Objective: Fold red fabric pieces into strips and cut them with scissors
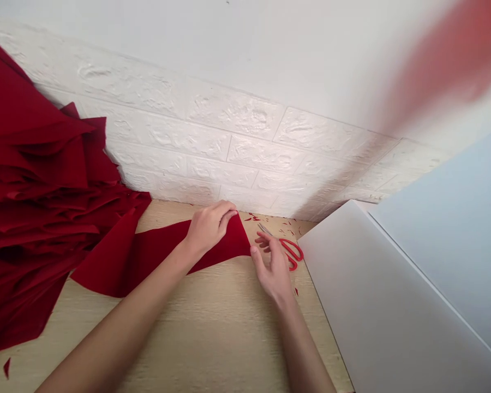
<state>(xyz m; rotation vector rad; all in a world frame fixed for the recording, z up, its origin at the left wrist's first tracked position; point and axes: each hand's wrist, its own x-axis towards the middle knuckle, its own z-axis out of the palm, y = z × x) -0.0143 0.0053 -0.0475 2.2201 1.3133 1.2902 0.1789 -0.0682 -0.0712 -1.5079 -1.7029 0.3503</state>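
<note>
A long piece of red felt [147, 262] lies on the light wooden table, narrowing to a point near the wall. My left hand [208, 228] is on that point, with its fingers curled over the felt and the thumb pressing on top. My right hand [273, 267] is just to the right of the felt tip, with its fingers spread and its thumb almost touching the felt. Beneath those fingers lie red-handled scissors [291, 250] with steel blades, partly hidden by the hand. The right hand holds nothing that I can see.
A large heap of folded red felt [33, 174] rises at the left. Red felt snippets [251, 218] are scattered on the table [229, 338] near the white brick-pattern wall [229, 153]. White boards [384, 295] stand along the right, and a blurred red shape [445, 60] hangs at top right.
</note>
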